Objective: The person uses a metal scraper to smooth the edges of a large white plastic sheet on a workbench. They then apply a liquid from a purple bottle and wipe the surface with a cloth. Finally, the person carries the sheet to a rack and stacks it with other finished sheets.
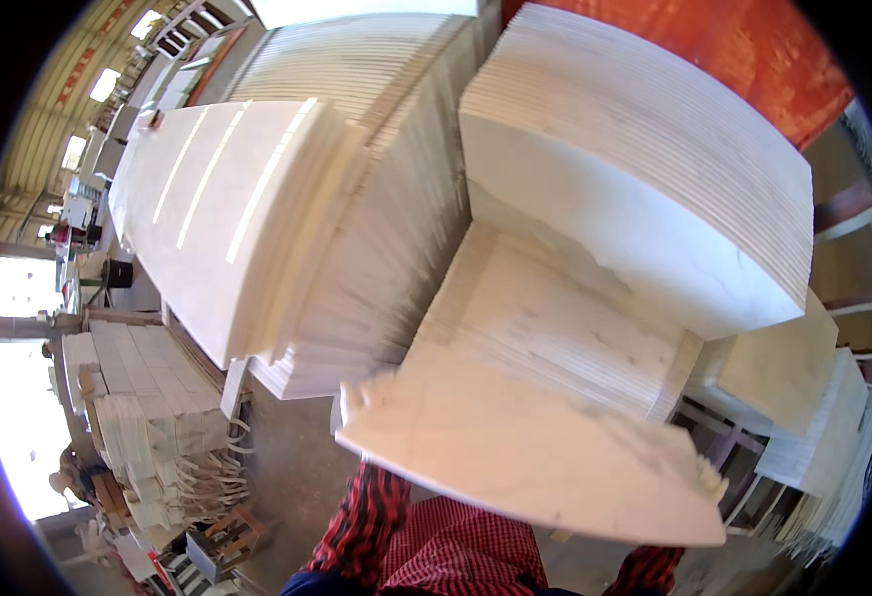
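A large pale stone slab (525,447) is tilted in front of my body, hiding much of my torso. My left hand (362,394) grips its left end, with blurred fingertips curled over the edge. At the right end, the fingers of my right hand (711,477) wrap around the slab's edge. Both palms are hidden behind the stone. Just beyond the slab stands a low stack of similar slabs (545,308), set on edge in a tight row. Behind it, a taller row of slabs (654,139) shows a broad white face toward me.
To the left, another long row of upright slabs (396,228) has a glossy slab (208,199) leaning at its side. Bundled stone strips (148,417) stand lower left. An orange-red panel (724,50) is at the back. More slabs (813,427) rest on the right.
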Demonstrator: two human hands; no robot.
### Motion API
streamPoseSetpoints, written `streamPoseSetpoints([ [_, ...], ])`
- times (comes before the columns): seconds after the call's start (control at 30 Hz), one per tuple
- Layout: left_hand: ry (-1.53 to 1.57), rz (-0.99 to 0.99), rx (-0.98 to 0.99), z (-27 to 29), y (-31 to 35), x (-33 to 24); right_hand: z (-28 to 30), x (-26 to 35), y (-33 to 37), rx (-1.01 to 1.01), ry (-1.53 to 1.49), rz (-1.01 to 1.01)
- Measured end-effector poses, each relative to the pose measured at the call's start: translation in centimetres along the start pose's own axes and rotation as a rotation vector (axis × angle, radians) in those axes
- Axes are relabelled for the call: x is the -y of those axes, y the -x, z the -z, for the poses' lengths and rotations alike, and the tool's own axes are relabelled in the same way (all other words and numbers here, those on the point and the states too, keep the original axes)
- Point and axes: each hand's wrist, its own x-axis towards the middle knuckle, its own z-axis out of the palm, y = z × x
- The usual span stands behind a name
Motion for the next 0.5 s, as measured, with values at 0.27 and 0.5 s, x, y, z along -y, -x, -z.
streamPoseSetpoints([
  [0.27,-0.284,-0.381,-0.116,16.7,10.0,-9.4,7.6,2.1,10.9,0.354,0.043,-0.068],
  [0.5,-0.232,-0.569,-0.169,24.3,19.5,-17.3,-1.2,-2.7,12.2,0.386,0.401,-0.323],
])
